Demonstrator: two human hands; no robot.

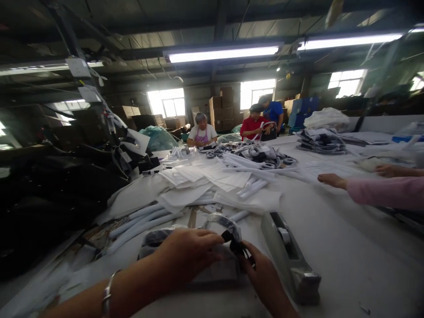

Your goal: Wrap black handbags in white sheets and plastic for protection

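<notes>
Pinching a black strap [236,248] between thumb and fingers, the right hand [262,270] comes in from 5 o'clock, its fingers almost closed on it. The left hand [189,248] comes from 8 o'clock. Its fingers are bent with a little gap, right at the strap's top end; I can't tell if they grip it. The strap is over the near part of the white counter [344,247], in front of a shiny plastic-wrapped loop [234,226] at 12 o'clock.

Going out from the strap, a gray tape holder [287,251] sits near the right hand, at 3 o'clock. White tubes [142,223] lie at 10 o'clock, and white sheets [198,179] are piled at 11 o'clock. At 2 o'clock, another person's pink sleeve [380,192] reaches in. A person in a red shirt [248,127] is far off at 12 o'clock.
</notes>
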